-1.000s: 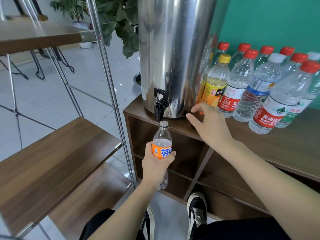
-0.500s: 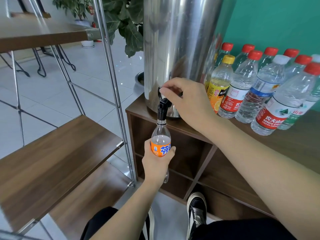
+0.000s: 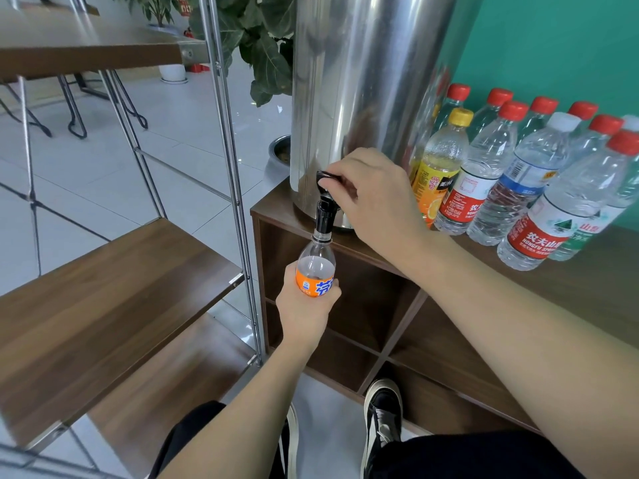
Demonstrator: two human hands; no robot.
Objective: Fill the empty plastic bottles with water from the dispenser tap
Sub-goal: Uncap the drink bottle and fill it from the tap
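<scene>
At the front edge of the brown wooden desk (image 3: 587, 271), our right hand (image 3: 377, 198) had come off the desktop to pinch the black plastic tap lever (image 3: 326, 176) of the tall steel dispenser (image 3: 363, 81), while our left hand (image 3: 306, 312) gripped the clear orange-labelled plastic bottle (image 3: 315, 267) with its mouth raised to the spout, so filling could likely begin.

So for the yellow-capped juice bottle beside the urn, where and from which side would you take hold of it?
Probably the clear shoulder of the yellow-capped juice bottle, just under its cap and above the label, coming from the front. It stands upright, with the steel urn close on its left, a red-capped bottle tight on its right and more bottles behind, so only the front and top look free.
</scene>
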